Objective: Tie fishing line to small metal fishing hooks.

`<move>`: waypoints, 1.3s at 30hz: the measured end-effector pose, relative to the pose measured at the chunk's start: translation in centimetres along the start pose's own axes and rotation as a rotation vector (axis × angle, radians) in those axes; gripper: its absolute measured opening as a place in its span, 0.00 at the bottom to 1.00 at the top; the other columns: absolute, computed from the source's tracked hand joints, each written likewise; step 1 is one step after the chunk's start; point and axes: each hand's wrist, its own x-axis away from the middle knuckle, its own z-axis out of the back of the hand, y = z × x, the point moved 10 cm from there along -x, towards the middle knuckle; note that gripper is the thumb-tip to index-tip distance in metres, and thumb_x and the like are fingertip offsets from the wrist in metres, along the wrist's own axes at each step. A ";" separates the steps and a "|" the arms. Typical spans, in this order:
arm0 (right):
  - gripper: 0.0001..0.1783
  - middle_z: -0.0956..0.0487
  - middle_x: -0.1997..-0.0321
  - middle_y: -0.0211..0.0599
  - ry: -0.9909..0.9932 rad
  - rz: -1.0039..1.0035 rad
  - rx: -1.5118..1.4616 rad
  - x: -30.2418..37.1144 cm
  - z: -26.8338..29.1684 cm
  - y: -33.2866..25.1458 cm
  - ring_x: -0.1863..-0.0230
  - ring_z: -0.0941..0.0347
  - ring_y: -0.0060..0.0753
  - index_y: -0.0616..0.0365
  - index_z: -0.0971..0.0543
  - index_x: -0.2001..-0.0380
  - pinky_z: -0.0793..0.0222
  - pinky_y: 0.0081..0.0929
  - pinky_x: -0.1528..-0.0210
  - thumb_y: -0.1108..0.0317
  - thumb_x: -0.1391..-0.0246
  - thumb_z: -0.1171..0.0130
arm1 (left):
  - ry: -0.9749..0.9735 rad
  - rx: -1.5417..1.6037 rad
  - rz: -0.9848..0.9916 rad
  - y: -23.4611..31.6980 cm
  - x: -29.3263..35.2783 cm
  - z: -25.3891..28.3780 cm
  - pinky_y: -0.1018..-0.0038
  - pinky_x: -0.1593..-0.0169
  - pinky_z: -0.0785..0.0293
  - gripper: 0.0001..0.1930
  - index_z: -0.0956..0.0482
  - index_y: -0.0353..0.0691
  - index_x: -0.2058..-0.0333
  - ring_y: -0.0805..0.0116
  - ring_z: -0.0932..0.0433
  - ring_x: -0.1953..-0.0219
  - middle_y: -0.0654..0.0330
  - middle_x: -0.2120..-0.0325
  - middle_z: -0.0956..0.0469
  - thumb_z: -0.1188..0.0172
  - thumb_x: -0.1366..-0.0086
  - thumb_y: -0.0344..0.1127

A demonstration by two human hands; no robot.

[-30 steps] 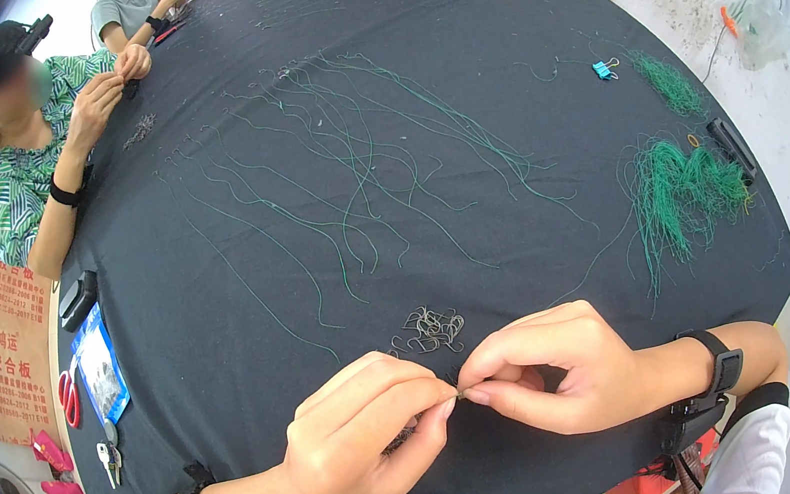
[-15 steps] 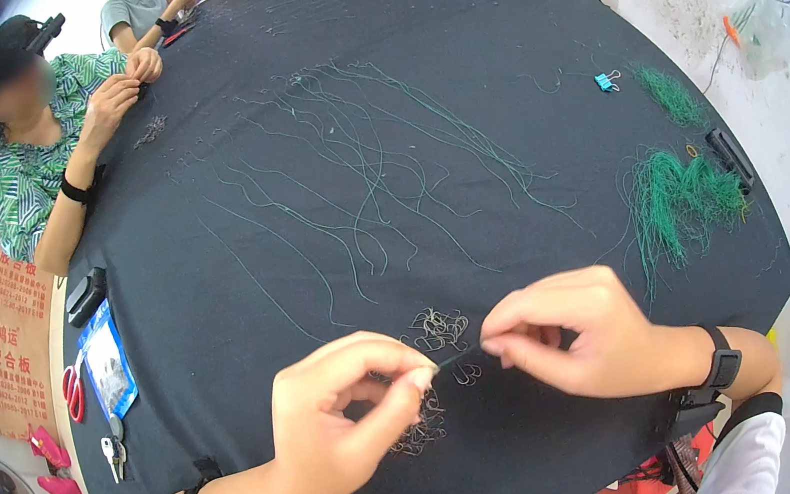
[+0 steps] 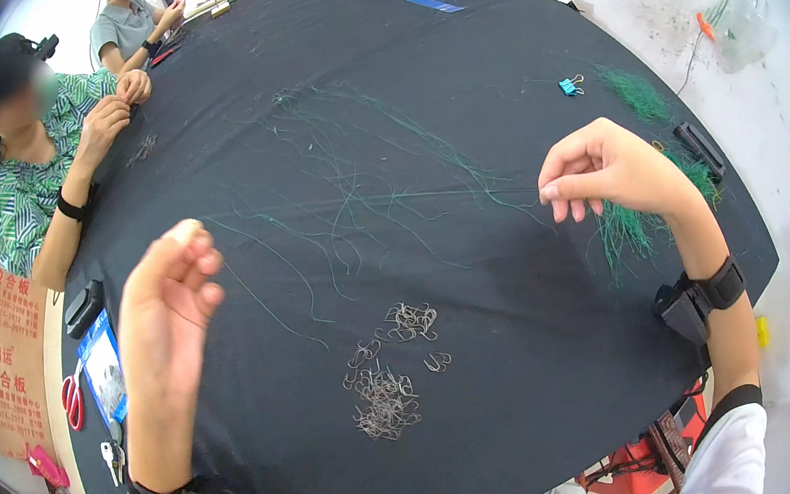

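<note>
My left hand (image 3: 171, 304) is raised at the left of the table, thumb and fingertips pinched together on one end of a thin green line. Across the table my right hand (image 3: 612, 171) pinches the other end between thumb and forefinger. Between them the green line (image 3: 363, 201) runs nearly straight over the loose strands, though it is faint and hard to follow. Below and between my hands lies a pile of metal fish hooks (image 3: 385, 405), with a smaller cluster of hooks (image 3: 413, 321) just beyond it. Whether a hook hangs on the held line is too small to tell.
Loose green strands (image 3: 441, 144) spread over the black cloth (image 3: 495, 384). Green bundles (image 3: 635, 228) and a teal binder clip (image 3: 571, 86) lie at right. Red scissors (image 3: 72, 401), keys (image 3: 110, 461) and a blue-white packet (image 3: 103, 369) sit at left. Two people work at far left.
My hands have moved from close together over the hooks to wide apart and farther forward. The green line between them is now stretched long, and the hook pile is uncovered.
</note>
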 end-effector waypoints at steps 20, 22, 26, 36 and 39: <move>0.06 0.26 0.83 0.31 0.045 0.855 0.370 5.0 -11.2 -12.0 0.84 0.30 0.28 0.56 0.20 0.71 0.37 0.23 0.82 0.74 0.56 0.35 | -0.295 -0.003 0.407 -6.8 7.6 -9.2 0.73 0.77 0.19 0.11 0.22 0.32 0.62 0.58 0.23 0.51 0.46 0.57 0.22 0.45 0.36 0.35; 0.08 0.28 0.84 0.30 0.138 0.922 0.418 5.9 -11.9 -12.9 0.85 0.31 0.29 0.59 0.21 0.71 0.37 0.24 0.84 0.74 0.57 0.35 | -0.312 0.017 0.476 -8.0 8.3 -9.4 0.72 0.77 0.18 0.11 0.22 0.32 0.61 0.59 0.23 0.51 0.46 0.57 0.23 0.44 0.36 0.34; 0.10 0.31 0.85 0.30 0.239 1.002 0.459 6.8 -12.3 -13.3 0.86 0.32 0.28 0.65 0.22 0.71 0.40 0.23 0.86 0.76 0.60 0.34 | -0.292 0.065 0.504 -8.5 8.5 -9.4 0.71 0.78 0.18 0.10 0.22 0.32 0.61 0.60 0.21 0.56 0.46 0.57 0.23 0.44 0.36 0.32; 0.17 0.34 0.83 0.27 0.290 1.095 0.671 8.2 -13.1 -14.1 0.84 0.38 0.21 0.67 0.21 0.71 0.43 0.19 0.85 0.74 0.72 0.39 | -0.314 0.051 0.600 -9.4 9.3 -9.2 0.72 0.74 0.18 0.11 0.21 0.30 0.60 0.60 0.19 0.59 0.49 0.61 0.21 0.43 0.36 0.32; 0.16 0.34 0.82 0.27 0.290 1.111 0.701 8.5 -13.2 -14.3 0.84 0.38 0.21 0.67 0.21 0.72 0.43 0.18 0.85 0.73 0.73 0.39 | -0.293 0.038 0.575 -9.4 9.1 -9.0 0.72 0.75 0.18 0.10 0.21 0.29 0.61 0.60 0.18 0.61 0.49 0.63 0.21 0.43 0.36 0.32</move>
